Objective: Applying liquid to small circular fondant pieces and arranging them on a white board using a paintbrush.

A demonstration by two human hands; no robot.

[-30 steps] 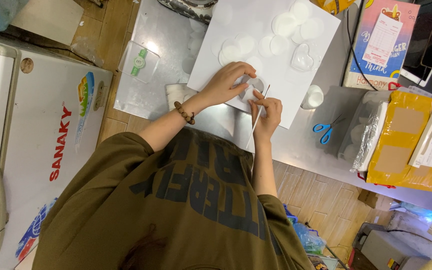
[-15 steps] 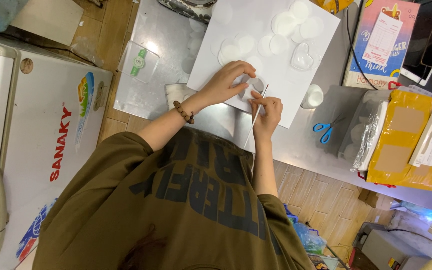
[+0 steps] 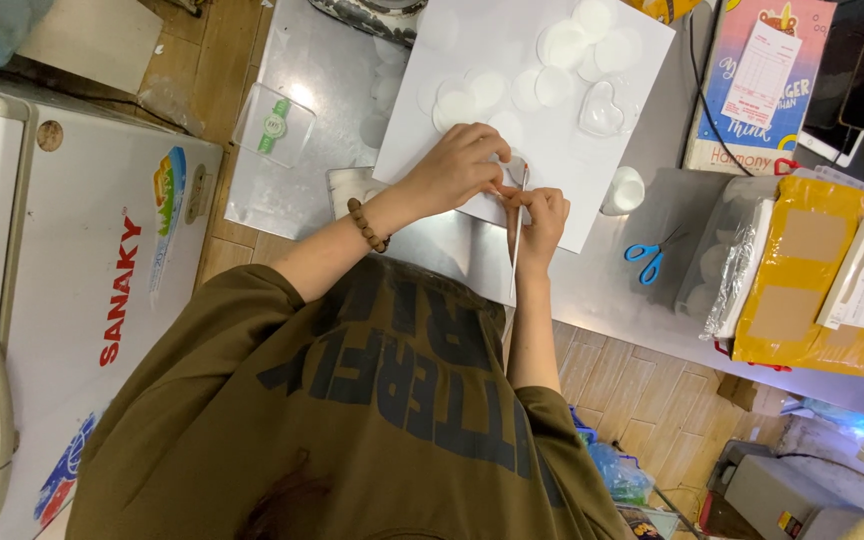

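Fingers (image 3: 527, 200) pinch thin stick (image 3: 518, 240) over white sheet (image 3: 512, 80).

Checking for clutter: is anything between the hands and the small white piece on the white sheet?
Nothing visible: left hand and right hand, holding a thin white stick, meet at the small white piece.

Right hand (image 3: 542, 215) has shifted slightly toward the left hand (image 3: 457, 165), the thin stick (image 3: 518, 235) now more upright; fingertips meet over the small white piece (image 3: 508, 180).
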